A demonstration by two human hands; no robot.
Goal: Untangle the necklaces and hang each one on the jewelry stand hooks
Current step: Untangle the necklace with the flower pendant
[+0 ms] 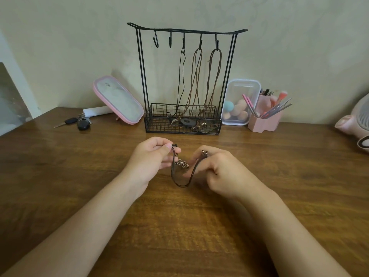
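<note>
From the head camera, both hands are held low over the brown wooden table (179, 226), right in front of the black wire jewelry stand (186, 31). The left hand (151, 158) pinches one end of a dark cord necklace (180, 184) between thumb and fingers. The right hand (221, 172) has its fingers curled tight round the other end, and little metal tips poke out on top. The cord sags in a loop between the two hands. A small silver charm (182, 163) hangs on it near the left hand. I cannot tell if the loop touches the table.

On the stand, a black necklace (180, 80) and two brown necklaces (194, 80) hang from the three hooks on the right. Their ends lie in the wire basket (182, 127) at the bottom.

A pink mirror (117, 99) and some keys (79, 121) sit to the left. A clear box (240, 84) and a pink brush holder (263, 121) sit to the right.
</note>
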